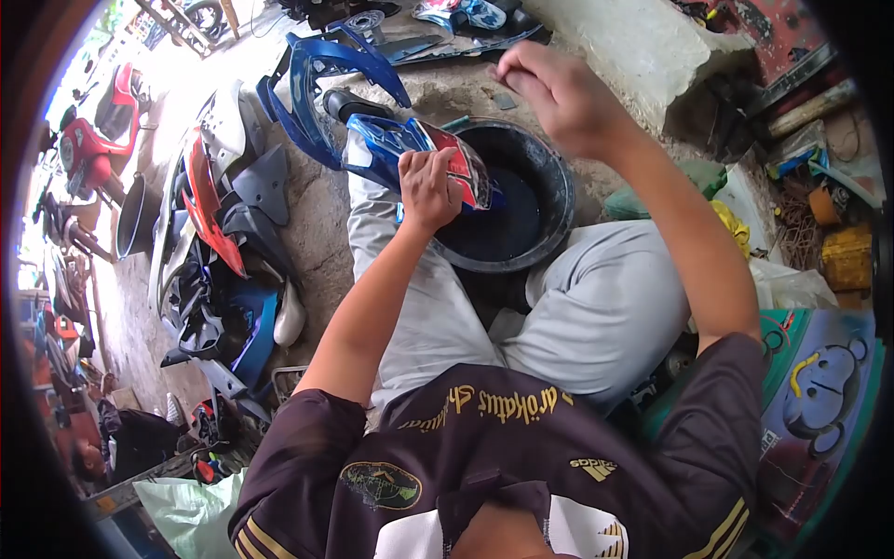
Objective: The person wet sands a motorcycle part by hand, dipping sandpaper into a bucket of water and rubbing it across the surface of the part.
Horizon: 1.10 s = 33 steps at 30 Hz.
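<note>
My left hand (430,189) is closed on a blue plastic panel (386,140) with a red, white and black graphic (463,168). The panel is held over the left rim of a round black basin (559,200), which has dark liquid at its bottom. Raised beyond the basin's far right side, my right hand (549,88) has its fingers bent together. Whether anything small sits between those fingers is hidden. A larger blue fairing (303,88) lies on the ground just past the panel.
Red, black and white fairings (209,200) are piled on the left, with a red motorcycle (88,149) farther off. A concrete block (643,56) stands at the upper right. Beside my right knee are a green bag (684,186) and a green printed mat (810,401).
</note>
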{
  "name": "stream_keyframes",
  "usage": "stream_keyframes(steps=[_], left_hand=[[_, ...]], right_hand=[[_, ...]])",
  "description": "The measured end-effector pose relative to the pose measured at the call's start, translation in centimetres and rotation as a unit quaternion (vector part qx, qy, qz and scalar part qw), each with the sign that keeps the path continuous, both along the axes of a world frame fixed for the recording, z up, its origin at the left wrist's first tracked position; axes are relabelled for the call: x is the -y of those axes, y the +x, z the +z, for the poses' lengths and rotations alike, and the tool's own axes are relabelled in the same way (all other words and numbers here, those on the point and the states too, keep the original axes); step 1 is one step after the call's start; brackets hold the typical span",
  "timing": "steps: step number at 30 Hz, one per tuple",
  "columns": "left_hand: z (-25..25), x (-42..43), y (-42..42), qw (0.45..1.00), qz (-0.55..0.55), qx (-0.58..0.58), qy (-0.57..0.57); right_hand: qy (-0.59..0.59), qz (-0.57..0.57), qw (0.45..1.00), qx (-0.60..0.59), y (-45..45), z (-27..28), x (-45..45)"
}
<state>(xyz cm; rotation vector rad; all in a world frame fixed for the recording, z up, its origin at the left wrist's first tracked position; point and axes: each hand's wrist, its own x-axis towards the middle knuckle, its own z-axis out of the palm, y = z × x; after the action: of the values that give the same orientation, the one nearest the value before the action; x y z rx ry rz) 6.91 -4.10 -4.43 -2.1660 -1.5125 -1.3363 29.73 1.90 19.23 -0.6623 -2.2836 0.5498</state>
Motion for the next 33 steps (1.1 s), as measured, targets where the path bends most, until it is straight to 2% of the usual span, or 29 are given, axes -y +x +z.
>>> stream_keyframes(steps=[3, 8, 14, 17, 20, 21, 22, 24, 26, 31, 33], left_hand=[[0.2, 0.0, 0.2, 1.000, 0.002, -0.022, 0.007], [0.8, 0.5, 0.4, 0.997, 0.025, -0.057, -0.042], [1.3, 0.5, 0.5, 0.993, 0.029, -0.098, -0.067], [1.5, 0.5, 0.5, 0.988, 0.022, -0.126, -0.080], [2.5, 0.9, -0.5, 0.969, 0.002, -0.206, -0.134], [3.1, 0.5, -0.7, 0.959, -0.010, -0.238, -0.156], [4.7, 0.0, -0.9, 0.921, -0.017, -0.311, -0.235], [8.5, -1.6, -1.7, 0.863, -0.088, -0.358, -0.346], [9.3, -4.2, -3.3, 0.811, -0.126, -0.367, -0.438], [13.3, -6.8, -4.4, 0.794, -0.144, -0.383, -0.450], [13.2, -7.4, -5.1, 0.788, -0.169, -0.387, -0.447]], right_hand=[[-0.078, -0.053, 0.995, 0.014, 0.2, -0.9, -1.9], [-0.262, -0.028, 0.964, -0.044, 2.0, -3.3, -3.2], [-0.376, -0.144, 0.912, -0.078, 4.7, -0.6, -3.6], [-0.364, -0.109, 0.925, -0.031, 5.6, -0.1, -2.9], [-0.235, -0.103, 0.965, -0.054, 5.4, -2.6, -4.6], [-0.226, -0.110, 0.967, -0.045, 5.3, -2.3, -4.7], [-0.220, -0.117, 0.968, -0.034, 4.9, -1.9, -4.4], [-0.156, -0.095, 0.983, -0.029, 4.3, -2.4, -4.1], [-0.161, -0.067, 0.985, -0.006, 4.0, -2.5, -3.9], [-0.143, -0.001, 0.989, 0.028, 3.9, -4.4, -5.1], [-0.197, -0.016, 0.979, 0.049, 4.4, -6.4, -6.2]])
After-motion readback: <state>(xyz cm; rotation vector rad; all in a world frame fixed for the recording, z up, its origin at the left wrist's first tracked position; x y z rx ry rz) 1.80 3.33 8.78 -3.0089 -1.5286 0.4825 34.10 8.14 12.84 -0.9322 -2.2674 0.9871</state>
